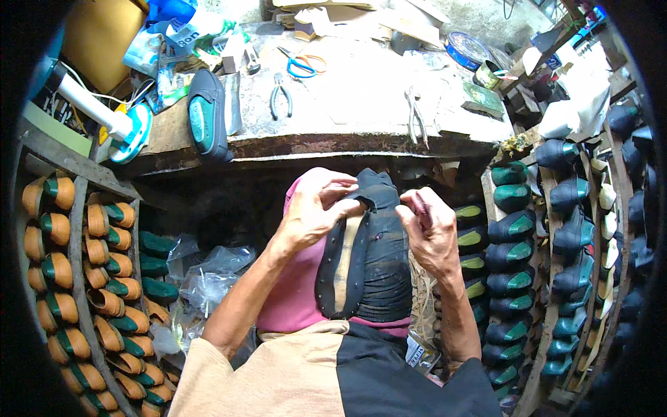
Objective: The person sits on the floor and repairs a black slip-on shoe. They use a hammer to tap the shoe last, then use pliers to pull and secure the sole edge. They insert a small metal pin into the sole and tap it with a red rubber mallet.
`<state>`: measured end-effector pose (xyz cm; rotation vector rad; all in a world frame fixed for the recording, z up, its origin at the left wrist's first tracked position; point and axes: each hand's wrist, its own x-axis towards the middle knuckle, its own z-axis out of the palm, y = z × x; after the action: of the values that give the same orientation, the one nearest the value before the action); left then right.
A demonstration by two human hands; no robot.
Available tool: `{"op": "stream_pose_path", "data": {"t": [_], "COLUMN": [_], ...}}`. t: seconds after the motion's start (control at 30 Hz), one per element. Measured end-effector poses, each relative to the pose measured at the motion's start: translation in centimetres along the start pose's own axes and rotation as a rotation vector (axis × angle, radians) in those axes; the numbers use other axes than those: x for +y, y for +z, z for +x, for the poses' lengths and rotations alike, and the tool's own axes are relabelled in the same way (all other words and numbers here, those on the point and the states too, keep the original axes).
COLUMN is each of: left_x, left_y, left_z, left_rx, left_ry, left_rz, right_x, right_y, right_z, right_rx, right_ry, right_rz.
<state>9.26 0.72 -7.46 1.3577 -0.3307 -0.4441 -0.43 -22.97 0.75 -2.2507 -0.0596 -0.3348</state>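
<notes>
Hands (pixel 311 208) apart near far edge of shoe (pixel 344 274)

head cam, facing dn @ hands (pixel 311 210)

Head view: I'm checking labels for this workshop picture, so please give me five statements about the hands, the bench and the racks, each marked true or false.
1. Scissors with one blue and one orange handle lie on the bench. True.
2. The right hand lies flat on the bench. False: the right hand is raised in front of it.
3. The left hand is at the far end of the dark shoe piece. True.
4. The left rack holds only plain black shoes. False: orange-and-green shoes fill it.
5. Pliers lie nearer the person than the scissors. True.
</notes>
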Motion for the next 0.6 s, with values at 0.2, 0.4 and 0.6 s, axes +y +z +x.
{"op": "stream_pose_path", "data": {"t": [0.2,0.4,0.6], "left_x": [0.2,2.6,3.6], "left_y": [-1.3,-0.4,-0.5], "left_z": [-1.4,-1.4,-0.8], "left_rx": [0.041,0.094,0.059], "left_ry": [-0.083,0.134,0.063], "left_rz": [0.095,0.413,0.409], "right_x": [0.5,0.9,0.9], "right_y": [1.7,2.6,2.1], "right_z": [1.0,2.6,3.1], "right_rx": [-0.097,-0.150,-0.227], "right_ry": [-0.150,-0.224,-0.194], "right_rz": [0.057,0.030,-0.068]}}
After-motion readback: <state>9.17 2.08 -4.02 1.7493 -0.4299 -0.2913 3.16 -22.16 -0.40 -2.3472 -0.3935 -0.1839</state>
